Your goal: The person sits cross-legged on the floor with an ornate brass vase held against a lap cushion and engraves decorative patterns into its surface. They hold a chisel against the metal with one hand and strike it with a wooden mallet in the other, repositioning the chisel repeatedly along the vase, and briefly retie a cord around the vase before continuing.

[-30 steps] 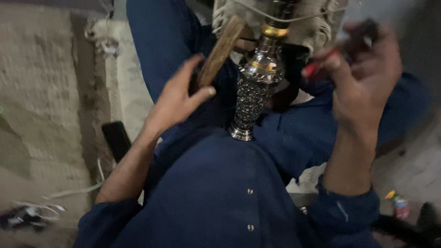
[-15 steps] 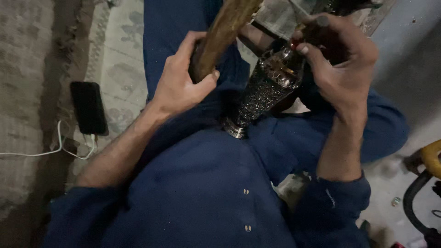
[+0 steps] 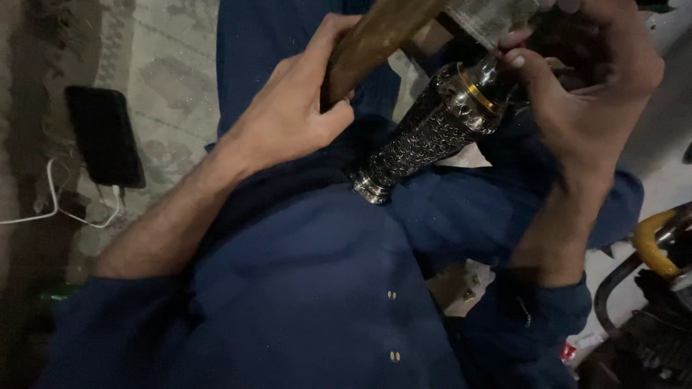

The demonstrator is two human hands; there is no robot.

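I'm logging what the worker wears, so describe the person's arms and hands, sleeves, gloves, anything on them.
Both hands, the left hand and the right hand, are bare, with no gloves, and no rings or watch show. Both arms wear dark blue sleeves pushed up toward the elbows, leaving the forearms bare. They belong to a dark blue buttoned shirt with small pale buttons.

Your shirt (image 3: 303, 288) is deep blue with small pale buttons. The metal vase (image 3: 425, 140) is dark silver, embossed with a fine scale-like relief, with one gold band near its top. The wooden handle (image 3: 375, 36) is brown. The rug (image 3: 158, 79) is grey-beige, faintly patterned. The phone (image 3: 104, 137) is black; its cable (image 3: 50, 205) is white.
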